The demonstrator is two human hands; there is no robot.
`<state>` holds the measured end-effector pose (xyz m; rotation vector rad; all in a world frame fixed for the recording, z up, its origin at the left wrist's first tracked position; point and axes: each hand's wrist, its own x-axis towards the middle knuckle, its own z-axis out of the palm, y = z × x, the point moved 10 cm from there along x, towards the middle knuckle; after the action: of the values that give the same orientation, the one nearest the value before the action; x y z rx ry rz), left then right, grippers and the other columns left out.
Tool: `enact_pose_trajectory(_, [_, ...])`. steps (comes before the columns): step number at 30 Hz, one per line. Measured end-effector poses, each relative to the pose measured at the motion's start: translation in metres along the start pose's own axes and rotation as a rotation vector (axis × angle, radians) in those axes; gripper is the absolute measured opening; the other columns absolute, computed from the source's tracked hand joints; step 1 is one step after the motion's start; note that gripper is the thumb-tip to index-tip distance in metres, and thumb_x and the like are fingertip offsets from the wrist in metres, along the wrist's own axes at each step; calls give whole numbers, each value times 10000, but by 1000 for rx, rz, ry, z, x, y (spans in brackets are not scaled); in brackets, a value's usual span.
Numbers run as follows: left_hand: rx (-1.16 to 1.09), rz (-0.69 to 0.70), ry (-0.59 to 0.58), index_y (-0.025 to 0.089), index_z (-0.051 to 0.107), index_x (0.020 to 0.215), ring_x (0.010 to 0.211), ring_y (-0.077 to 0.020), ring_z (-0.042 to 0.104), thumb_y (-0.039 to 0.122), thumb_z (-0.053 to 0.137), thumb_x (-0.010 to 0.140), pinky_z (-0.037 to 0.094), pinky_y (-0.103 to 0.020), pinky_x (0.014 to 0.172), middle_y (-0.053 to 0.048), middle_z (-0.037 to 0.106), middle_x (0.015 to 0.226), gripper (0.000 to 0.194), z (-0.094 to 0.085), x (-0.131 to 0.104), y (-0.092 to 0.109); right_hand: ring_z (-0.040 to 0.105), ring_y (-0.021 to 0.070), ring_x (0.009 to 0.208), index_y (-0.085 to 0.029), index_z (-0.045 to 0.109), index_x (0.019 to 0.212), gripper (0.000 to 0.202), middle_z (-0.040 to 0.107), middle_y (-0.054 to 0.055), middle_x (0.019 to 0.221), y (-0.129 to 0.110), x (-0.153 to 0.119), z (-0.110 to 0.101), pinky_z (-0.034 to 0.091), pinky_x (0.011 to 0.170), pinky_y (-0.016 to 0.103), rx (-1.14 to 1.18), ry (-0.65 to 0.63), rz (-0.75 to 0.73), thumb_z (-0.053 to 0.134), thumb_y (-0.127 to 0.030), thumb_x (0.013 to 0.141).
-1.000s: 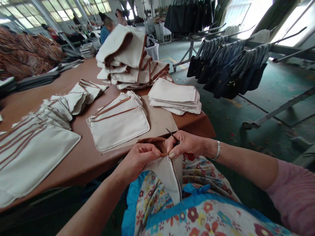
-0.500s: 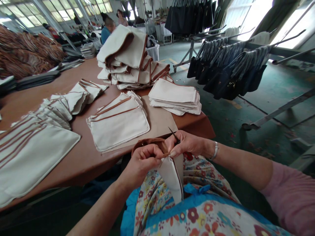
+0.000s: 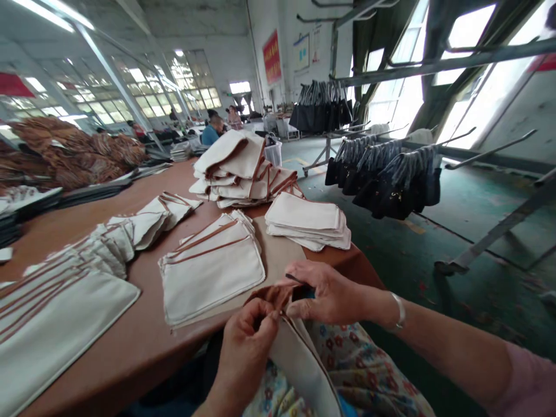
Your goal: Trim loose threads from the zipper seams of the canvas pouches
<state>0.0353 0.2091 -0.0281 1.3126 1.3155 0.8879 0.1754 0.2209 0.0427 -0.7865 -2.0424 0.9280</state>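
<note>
A white fabric piece (image 3: 299, 365) with dark edging and a brown part at its top hangs over my lap at the table's front edge. My left hand (image 3: 254, 336) pinches its upper edge between thumb and fingers. Close beside it, my right hand (image 3: 319, 292) grips the brown part of the same piece. A thin dark pointed tool (image 3: 295, 279) sticks out from the right hand's fingers; the rest of it is hidden.
White pouches with brown trim (image 3: 217, 272) lie on the brown table (image 3: 143, 295), with a smaller stack (image 3: 304, 214) and a taller pile (image 3: 238, 168) behind. More pouches (image 3: 87, 295) spread left. Black bags (image 3: 391, 185) hang from a rack at right. People sit far back.
The view has tilted upward, so the table and hands appear lower. My right hand has turned over the brown part, with its back more in view, and the tool now points more leftward.
</note>
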Motion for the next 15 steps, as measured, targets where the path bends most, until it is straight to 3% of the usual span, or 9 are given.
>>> enact_pose_trajectory(1, [-45, 24, 68, 183, 524, 709, 501, -106, 402, 411, 632, 800, 325, -211, 483, 29, 499, 576, 268, -7, -1, 5, 607, 235, 961, -116, 641, 1122, 569, 666, 143, 1049, -13, 0, -7, 472, 863, 347, -143, 61, -26, 759, -502, 720])
enact_pose_trajectory(3, [-31, 122, 173, 196, 550, 738, 513, -126, 446, 439, 626, 819, 381, -234, 508, 15, 548, 612, 267, -15, -7, 25, 626, 258, 949, -123, 575, 1236, 712, 663, 159, 1085, -29, 0, -4, 484, 825, 340, -283, 51, -10, 790, -498, 671])
enact_pose_trajectory(5, [120, 300, 224, 204, 599, 766, 573, -153, 508, 393, 625, 842, 429, -257, 563, -9, 589, 675, 206, -16, -15, 58, 646, 217, 816, -145, 602, 1172, 490, 696, 108, 955, -31, 2, 7, 485, 714, 289, -273, -34, 20, 719, -394, 767])
enact_pose_trajectory(7, [317, 554, 296, 214, 646, 886, 740, -201, 586, 313, 636, 845, 475, -291, 691, -49, 635, 834, 108, -18, -28, 94, 630, 173, 730, -155, 646, 1010, 200, 693, 58, 834, -23, 11, -3, 467, 661, 254, -196, -1, 59, 599, -274, 856])
enact_pose_trajectory(9, [487, 805, 435, 223, 618, 1092, 957, -245, 592, 240, 637, 839, 467, -343, 864, -86, 628, 1039, 254, -28, -38, 119, 612, 160, 708, -144, 653, 918, 162, 687, 48, 815, -1, 23, -45, 466, 638, 244, -86, 199, 157, 582, -280, 865])
enact_pose_trajectory(11, [639, 944, 584, 216, 553, 1206, 1072, -264, 558, 206, 611, 849, 423, -389, 967, -106, 602, 1133, 361, -47, -32, 125, 585, 150, 617, -135, 656, 938, 269, 678, 39, 783, 36, 30, -103, 451, 541, 236, 55, 449, 304, 657, -370, 808])
enact_pose_trajectory(13, [824, 885, 619, 199, 550, 1191, 1087, -266, 550, 221, 565, 882, 406, -399, 993, -111, 616, 1121, 310, -66, 4, 112, 599, 161, 626, -136, 647, 989, 355, 686, 52, 833, 71, 30, -162, 473, 552, 254, 112, 679, 361, 703, -396, 755])
enact_pose_trajectory(15, [1081, 609, 543, 187, 545, 1214, 1089, -258, 541, 263, 481, 933, 403, -375, 986, -110, 620, 1147, 299, -85, 65, 80, 622, 178, 675, -129, 641, 997, 377, 692, 78, 885, 107, 24, -212, 497, 607, 278, 56, 833, 401, 694, -407, 748])
